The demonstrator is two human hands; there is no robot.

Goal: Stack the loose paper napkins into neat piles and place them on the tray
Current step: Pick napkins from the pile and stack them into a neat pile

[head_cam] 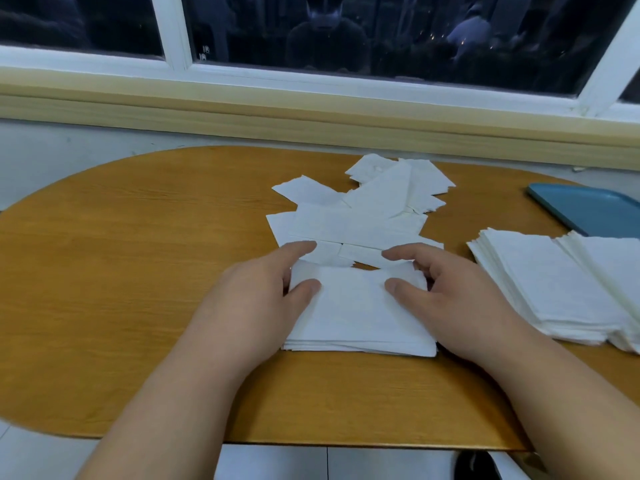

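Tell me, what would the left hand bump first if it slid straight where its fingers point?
The loose napkins scattered just beyond the near pile that the left hand pinches. Its fingers point away and slightly right, and the forefinger looks almost on them, though depth is hard to judge.

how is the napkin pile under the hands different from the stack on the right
The centre pile is thin; the right stack is much thicker. The left hand and right hand hold the centre pile's far corners; nothing touches the right stack. The centre pile lies by the loose napkins; the right stack sits near the tray. Both are white napkins on the table, off the tray.
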